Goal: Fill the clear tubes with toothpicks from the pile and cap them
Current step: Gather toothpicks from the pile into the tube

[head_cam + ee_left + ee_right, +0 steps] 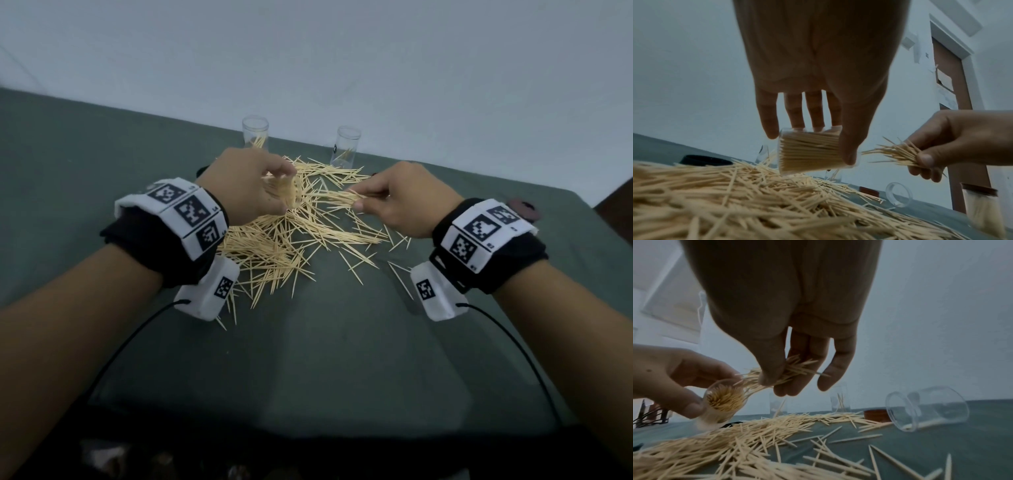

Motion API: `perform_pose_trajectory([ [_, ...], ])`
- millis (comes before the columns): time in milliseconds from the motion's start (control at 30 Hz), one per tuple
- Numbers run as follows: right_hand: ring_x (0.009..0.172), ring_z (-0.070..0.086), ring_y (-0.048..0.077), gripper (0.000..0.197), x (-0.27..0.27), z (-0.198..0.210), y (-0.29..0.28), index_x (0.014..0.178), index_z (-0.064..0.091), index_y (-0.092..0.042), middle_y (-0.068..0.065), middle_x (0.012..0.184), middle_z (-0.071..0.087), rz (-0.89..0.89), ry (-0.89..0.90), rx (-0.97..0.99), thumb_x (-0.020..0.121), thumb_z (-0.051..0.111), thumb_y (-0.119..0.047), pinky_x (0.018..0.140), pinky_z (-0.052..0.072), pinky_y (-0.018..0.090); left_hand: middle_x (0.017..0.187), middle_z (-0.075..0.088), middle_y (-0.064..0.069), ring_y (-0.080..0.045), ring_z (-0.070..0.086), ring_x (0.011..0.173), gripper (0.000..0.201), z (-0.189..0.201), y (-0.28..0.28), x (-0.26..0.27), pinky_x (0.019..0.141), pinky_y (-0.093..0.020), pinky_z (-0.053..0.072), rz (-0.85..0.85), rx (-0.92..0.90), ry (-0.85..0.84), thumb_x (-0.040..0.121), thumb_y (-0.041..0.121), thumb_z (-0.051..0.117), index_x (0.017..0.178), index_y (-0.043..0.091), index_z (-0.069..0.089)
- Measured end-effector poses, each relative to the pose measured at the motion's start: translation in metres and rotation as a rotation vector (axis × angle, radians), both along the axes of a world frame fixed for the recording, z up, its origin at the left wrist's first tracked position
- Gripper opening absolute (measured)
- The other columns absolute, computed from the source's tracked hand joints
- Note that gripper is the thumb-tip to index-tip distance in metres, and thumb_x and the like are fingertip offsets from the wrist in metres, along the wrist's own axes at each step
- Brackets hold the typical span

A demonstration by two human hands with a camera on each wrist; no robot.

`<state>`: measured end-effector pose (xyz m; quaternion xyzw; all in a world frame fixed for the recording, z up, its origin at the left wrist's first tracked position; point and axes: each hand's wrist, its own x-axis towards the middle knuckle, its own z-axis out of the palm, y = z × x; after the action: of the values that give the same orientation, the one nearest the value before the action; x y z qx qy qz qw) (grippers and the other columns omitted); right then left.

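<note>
While left hand (818, 65) grips tube (809, 152), right hand (781, 305) pinches toothpicks (793, 369)

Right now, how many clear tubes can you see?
5. One nearly full tube held in the left hand; two upright tubes at the back, left and right; one empty tube on its side; one capped tube at the right. Others may be hidden.

Left hand (251, 186), right hand (404, 202): both gripping, raised.
</note>
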<state>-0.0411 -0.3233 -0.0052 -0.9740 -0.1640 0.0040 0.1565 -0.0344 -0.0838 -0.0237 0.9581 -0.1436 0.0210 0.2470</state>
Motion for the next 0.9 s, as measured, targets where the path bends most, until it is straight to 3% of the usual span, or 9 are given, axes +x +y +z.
perform_pose_trajectory([
  [33, 0.102, 0.063, 0.011, 0.028, -0.001, 0.001, 0.002, 0.119, 0.070, -0.025, -0.007, 0.113, 0.071, 0.006, -0.001, -0.006, 0.092, 0.063, -0.032, 0.085, 0.044, 0.014, 0.128, 0.061, 0.005, -0.016, 0.054, 0.116, 0.055, 0.000, -0.002, -0.001, 0.102, -0.035, 0.041, -0.013, 0.008, -0.003, 0.078, 0.032, 0.079, 0.129, 0.033, 0.059],
  [133, 0.099, 0.057, 0.005, 0.028, -0.004, 0.003, 0.008, 0.122, 0.067, -0.032, -0.014, 0.111, 0.068, 0.003, -0.021, -0.042, 0.095, 0.060, -0.034, 0.059, 0.024, -0.011, 0.125, 0.062, 0.007, -0.008, 0.051, 0.107, 0.052, -0.001, -0.010, -0.006, 0.096, -0.026, 0.037, -0.074, -0.003, -0.004, 0.080, 0.031, 0.078, 0.129, 0.031, 0.060],
  [233, 0.084, 0.057, 0.006, 0.022, -0.005, 0.000, 0.015, 0.114, 0.070, -0.033, -0.016, 0.080, 0.065, 0.046, -0.041, -0.033, 0.095, 0.060, -0.032, 0.060, 0.032, 0.000, 0.113, 0.063, 0.011, -0.003, 0.051, 0.102, 0.050, -0.002, -0.016, -0.009, 0.090, -0.020, 0.035, -0.097, -0.080, 0.009, 0.079, 0.032, 0.079, 0.126, 0.031, 0.062],
  [333, 0.063, 0.049, 0.003, 0.017, -0.002, -0.008, 0.018, 0.082, 0.070, -0.038, -0.014, 0.059, 0.053, 0.074, -0.053, -0.014, 0.094, 0.059, -0.030, 0.069, 0.036, 0.020, 0.109, 0.063, 0.014, -0.003, 0.056, 0.102, 0.053, -0.002, -0.018, -0.007, 0.075, -0.008, 0.035, -0.084, -0.162, 0.047, 0.076, 0.032, 0.081, 0.125, 0.035, 0.062],
  [400, 0.061, 0.050, 0.004, 0.024, -0.002, -0.010, 0.020, 0.073, 0.064, -0.033, -0.007, 0.060, 0.055, 0.079, -0.049, -0.024, 0.095, 0.057, -0.028, 0.065, 0.037, 0.023, 0.109, 0.065, 0.014, -0.003, 0.059, 0.101, 0.052, -0.002, -0.016, -0.006, 0.070, -0.007, 0.035, -0.080, -0.189, 0.069, 0.075, 0.033, 0.082, 0.123, 0.035, 0.062],
  [500, 0.080, 0.058, 0.010, 0.019, -0.003, -0.011, 0.021, 0.102, 0.073, -0.023, -0.007, 0.079, 0.066, 0.051, -0.053, -0.055, 0.096, 0.056, -0.028, 0.076, 0.044, 0.022, 0.108, 0.064, 0.015, -0.006, 0.060, 0.103, 0.053, -0.002, -0.013, -0.006, 0.079, -0.016, 0.041, -0.064, -0.190, 0.079, 0.074, 0.035, 0.083, 0.123, 0.035, 0.062],
  [567, 0.091, 0.054, 0.009, 0.024, -0.004, -0.011, 0.021, 0.116, 0.070, -0.028, -0.009, 0.087, 0.063, 0.026, -0.037, -0.055, 0.096, 0.056, -0.029, 0.082, 0.038, 0.018, 0.105, 0.062, 0.018, -0.005, 0.059, 0.104, 0.054, -0.002, -0.012, -0.005, 0.080, -0.017, 0.039, -0.054, -0.178, 0.081, 0.074, 0.036, 0.082, 0.124, 0.035, 0.062],
  [733, 0.086, 0.060, 0.018, 0.023, -0.006, -0.009, 0.022, 0.105, 0.073, -0.020, 0.001, 0.085, 0.070, 0.029, -0.023, -0.078, 0.097, 0.054, -0.029, 0.076, 0.042, 0.024, 0.100, 0.060, 0.020, -0.004, 0.058, 0.101, 0.052, -0.003, -0.012, -0.004, 0.069, -0.009, 0.035, -0.046, -0.174, 0.075, 0.074, 0.036, 0.082, 0.122, 0.034, 0.063],
  [900, 0.082, 0.059, 0.018, 0.022, -0.006, -0.010, 0.023, 0.100, 0.074, -0.019, 0.003, 0.081, 0.069, 0.025, -0.032, -0.085, 0.097, 0.054, -0.027, 0.074, 0.043, 0.025, 0.101, 0.062, 0.017, -0.005, 0.057, 0.103, 0.053, -0.003, -0.013, -0.006, 0.081, -0.020, 0.039, -0.046, -0.166, 0.073, 0.074, 0.036, 0.082, 0.123, 0.033, 0.063],
])
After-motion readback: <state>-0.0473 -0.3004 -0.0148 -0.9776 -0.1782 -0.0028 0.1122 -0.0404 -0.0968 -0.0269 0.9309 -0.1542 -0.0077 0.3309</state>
